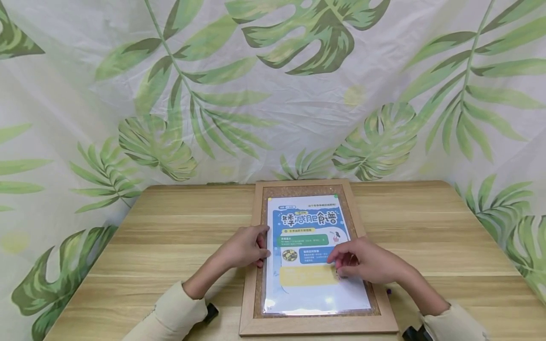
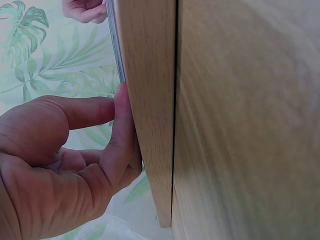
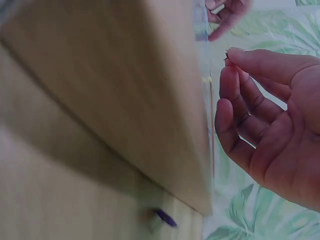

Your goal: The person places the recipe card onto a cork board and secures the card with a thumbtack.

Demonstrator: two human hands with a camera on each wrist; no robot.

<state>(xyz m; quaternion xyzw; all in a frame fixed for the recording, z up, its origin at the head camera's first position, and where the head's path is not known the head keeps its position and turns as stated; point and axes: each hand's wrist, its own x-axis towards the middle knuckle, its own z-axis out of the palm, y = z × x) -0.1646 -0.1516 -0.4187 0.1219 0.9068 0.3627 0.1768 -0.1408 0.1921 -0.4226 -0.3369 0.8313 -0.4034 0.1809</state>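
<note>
A printed poster in a shiny clear cover lies on a cork board with a wooden frame. My left hand rests at the poster's left edge, thumb and forefinger apart and their tips touching it; the wrist view shows fingers against the wooden frame. Over the poster's lower right part, my right hand pinches a tiny push pin between thumb and forefinger, its metal point showing and its head mostly hidden. Yellow and green pins sit at the poster's top corners.
A small purple pin lies on the wooden table just right of the frame. The board reaches back to a leaf-patterned cloth behind the table. Dark wrist devices show beside both cuffs.
</note>
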